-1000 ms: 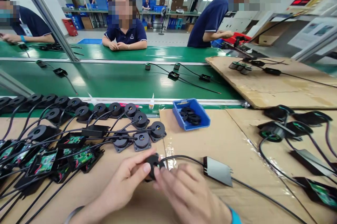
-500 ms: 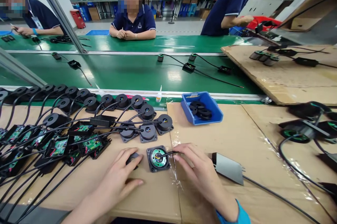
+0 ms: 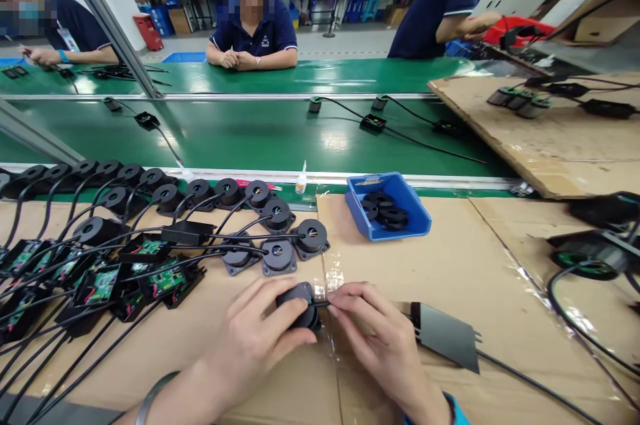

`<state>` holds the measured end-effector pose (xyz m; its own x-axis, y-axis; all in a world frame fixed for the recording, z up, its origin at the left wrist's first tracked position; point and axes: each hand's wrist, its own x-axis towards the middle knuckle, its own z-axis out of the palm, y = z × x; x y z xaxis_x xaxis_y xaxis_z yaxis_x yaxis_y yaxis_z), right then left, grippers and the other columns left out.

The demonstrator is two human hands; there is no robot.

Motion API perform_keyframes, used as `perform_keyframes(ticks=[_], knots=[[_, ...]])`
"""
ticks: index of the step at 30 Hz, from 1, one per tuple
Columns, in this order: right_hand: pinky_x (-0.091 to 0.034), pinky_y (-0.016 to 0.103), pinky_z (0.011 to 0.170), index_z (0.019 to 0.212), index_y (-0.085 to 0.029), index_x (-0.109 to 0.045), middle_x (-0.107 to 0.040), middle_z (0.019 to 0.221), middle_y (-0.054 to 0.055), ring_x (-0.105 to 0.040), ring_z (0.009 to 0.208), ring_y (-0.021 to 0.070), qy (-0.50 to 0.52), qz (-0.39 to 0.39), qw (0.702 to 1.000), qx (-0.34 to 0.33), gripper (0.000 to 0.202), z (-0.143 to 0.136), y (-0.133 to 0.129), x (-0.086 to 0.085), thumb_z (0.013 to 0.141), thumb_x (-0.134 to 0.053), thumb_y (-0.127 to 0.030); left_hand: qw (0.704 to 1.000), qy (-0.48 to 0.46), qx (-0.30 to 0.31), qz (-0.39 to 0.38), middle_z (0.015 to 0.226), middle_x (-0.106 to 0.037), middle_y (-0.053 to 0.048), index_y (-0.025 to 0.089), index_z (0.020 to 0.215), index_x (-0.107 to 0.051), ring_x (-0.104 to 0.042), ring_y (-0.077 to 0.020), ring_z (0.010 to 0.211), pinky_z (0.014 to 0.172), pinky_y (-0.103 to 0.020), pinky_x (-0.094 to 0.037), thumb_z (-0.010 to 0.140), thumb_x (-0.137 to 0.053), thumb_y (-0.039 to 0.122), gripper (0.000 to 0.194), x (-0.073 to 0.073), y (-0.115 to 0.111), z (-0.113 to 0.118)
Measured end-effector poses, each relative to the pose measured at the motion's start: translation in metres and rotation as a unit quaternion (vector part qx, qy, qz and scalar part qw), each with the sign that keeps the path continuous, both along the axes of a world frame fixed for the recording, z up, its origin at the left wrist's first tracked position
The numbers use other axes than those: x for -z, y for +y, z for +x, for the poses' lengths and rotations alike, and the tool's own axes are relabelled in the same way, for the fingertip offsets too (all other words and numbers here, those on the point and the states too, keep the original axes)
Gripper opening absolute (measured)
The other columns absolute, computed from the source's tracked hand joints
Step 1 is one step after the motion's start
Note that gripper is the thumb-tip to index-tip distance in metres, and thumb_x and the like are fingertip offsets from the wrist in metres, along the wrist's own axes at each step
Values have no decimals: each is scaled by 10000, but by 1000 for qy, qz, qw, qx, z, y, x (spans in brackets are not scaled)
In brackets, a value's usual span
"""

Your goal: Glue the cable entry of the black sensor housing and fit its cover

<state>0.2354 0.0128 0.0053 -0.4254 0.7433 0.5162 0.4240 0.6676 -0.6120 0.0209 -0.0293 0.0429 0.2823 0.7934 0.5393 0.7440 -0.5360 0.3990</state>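
My left hand (image 3: 267, 328) is closed on a round black cap (image 3: 296, 305), which lies over the square black base (image 3: 314, 320) on the cardboard. The green circuit board inside that base is now hidden. Between the thumb and fingers of my right hand (image 3: 375, 332) is a black cable (image 3: 321, 304) that enters the side of the cap. To the right of my right hand lies a grey metal housing (image 3: 447, 335), with another black cable running from its far end.
Black round units (image 3: 279, 255) and open boxes with green boards (image 3: 167, 273) crowd the left. A blue bin (image 3: 393, 235) holds black rings. A small bottle (image 3: 301, 182) stands by the green conveyor (image 3: 240, 138). People sit and stand beyond it.
My left hand has moved right with the black cap, from beside the base to over it. The green board is covered. My right hand still pinches the cable, with its fingers drawn closer together.
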Motion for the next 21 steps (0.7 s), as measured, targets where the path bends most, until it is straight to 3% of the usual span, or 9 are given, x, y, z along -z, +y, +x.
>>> perform_keyframes(ticks=[7, 21], knots=[[-567, 258, 669, 995, -180, -642, -617, 906, 63, -624, 810, 142, 14, -11, 1000, -5, 159, 2, 1, 2, 913, -579, -59, 1000, -4, -15, 25, 1063, -709, -121, 155, 993, -700, -685, -230, 925, 760, -355, -624, 934, -648, 300, 165, 8, 1, 8], [-554, 249, 680, 998, -154, -669, -604, 900, 68, -609, 815, 135, 22, -7, 1000, -4, 180, 1, 3, -2, 907, -570, -35, 998, 25, 20, 46, 1112, -703, -145, 130, 982, -737, -641, -225, 1009, 794, -356, -640, 901, -698, 217, 126, 11, 3, 5]])
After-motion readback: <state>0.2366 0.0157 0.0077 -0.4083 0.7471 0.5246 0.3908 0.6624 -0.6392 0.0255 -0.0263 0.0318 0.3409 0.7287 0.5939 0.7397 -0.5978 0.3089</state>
